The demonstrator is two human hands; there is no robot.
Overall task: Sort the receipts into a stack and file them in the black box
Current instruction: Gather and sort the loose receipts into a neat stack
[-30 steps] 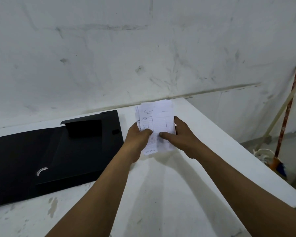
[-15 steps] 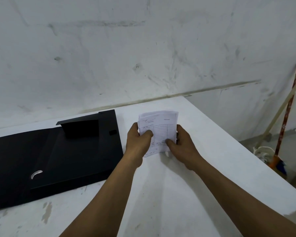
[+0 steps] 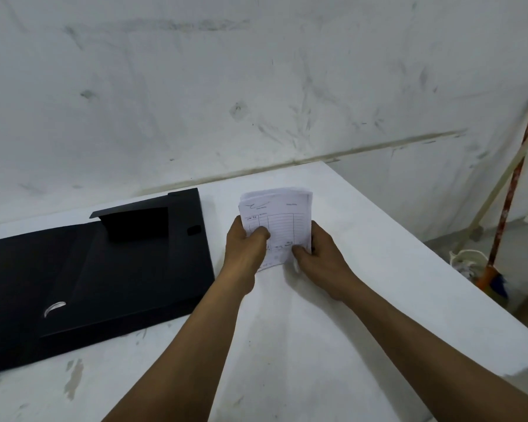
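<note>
A stack of white receipts [image 3: 282, 222] with printed grids and handwriting stands nearly upright on the white table [image 3: 317, 315], its lower edge against the tabletop. My left hand [image 3: 246, 248] grips the stack's left side, thumb on the front sheet. My right hand [image 3: 320, 257] grips the right side, thumb on the lower front. The black box [image 3: 110, 269] lies open and flat on the table to the left of my hands, with a raised flap at its far edge and a small silver finger hole near its front.
A scuffed white wall rises just behind the table. The table's right edge drops to the floor, where a broom with a red-patterned handle [image 3: 512, 184] and a pale stick lean on the wall beside a white bucket [image 3: 467, 263].
Both hands have lowered the receipts and squared the uneven, fanned sheets into a neater stack. The stack's lower edge now rests on the table.
</note>
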